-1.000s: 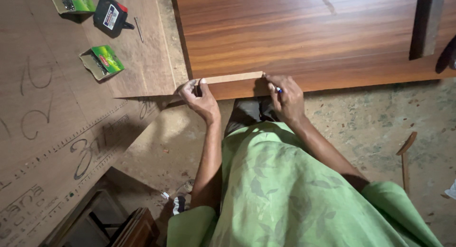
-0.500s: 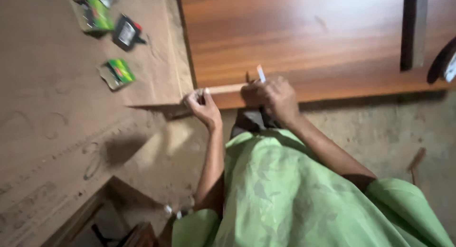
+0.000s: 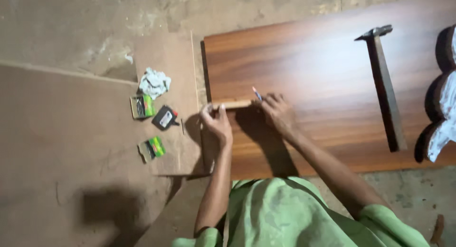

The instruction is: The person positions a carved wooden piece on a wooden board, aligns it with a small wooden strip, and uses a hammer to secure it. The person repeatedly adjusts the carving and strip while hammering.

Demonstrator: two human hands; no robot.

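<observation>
Floor [image 3: 95, 19]: rough, stained grey concrete. Brown fibreboard sheets [image 3: 57, 147] laid flat over it. Crumpled pale cloth [image 3: 154, 82], two small green boxes [image 3: 142, 106], black tape measure [image 3: 164, 118] on board. Hard light, dark shadows.

Carpentry workshop, veneered board [image 3: 332, 85], hammer [image 3: 384, 85], plywood sheets [image 3: 61, 147] on rough floor [image 3: 95, 19]

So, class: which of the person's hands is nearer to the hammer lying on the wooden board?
Right. The right hand rests mid-board, left of the hammer; the left hand sits farther away at the board's left edge.
</observation>
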